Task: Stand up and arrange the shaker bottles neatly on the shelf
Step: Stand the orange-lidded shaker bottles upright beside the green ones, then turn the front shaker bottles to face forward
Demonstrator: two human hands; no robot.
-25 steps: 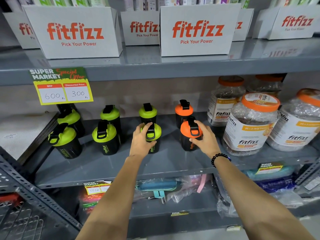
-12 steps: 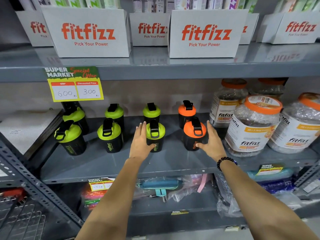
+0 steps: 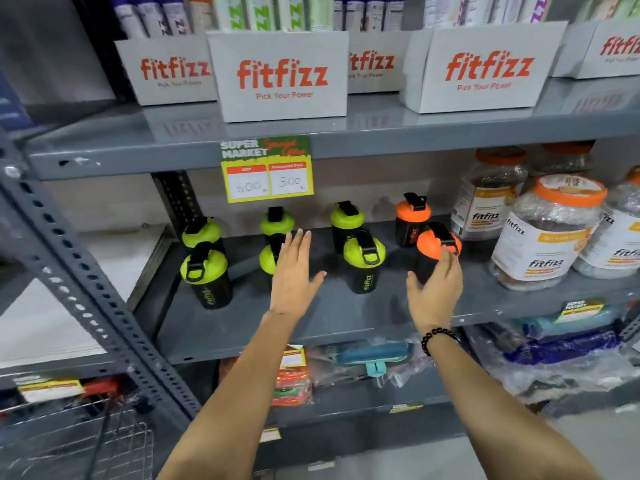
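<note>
Even, fairly bright indoor light falls from above; the glossy upper shelf (image 3: 346, 133) mirrors the white boxes (image 3: 282, 76), and soft shadows gather behind the shaker bottles (image 3: 363, 261). Motion blur smears the price tag (image 3: 267, 169) and jar labels (image 3: 543, 251). The wide lens bends the shelf uprights (image 3: 86, 289) towards the edges.

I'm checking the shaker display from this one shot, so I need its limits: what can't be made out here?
Head view only:
- Second front green shaker: mostly hidden behind the open left hand, so its pose is unclear.
- Front orange shaker: body covered by the right hand; contact or grip can't be judged.
- Price tag: first digit of the left figure blurred.
- Rightmost jar: cut off by the frame edge.
</note>
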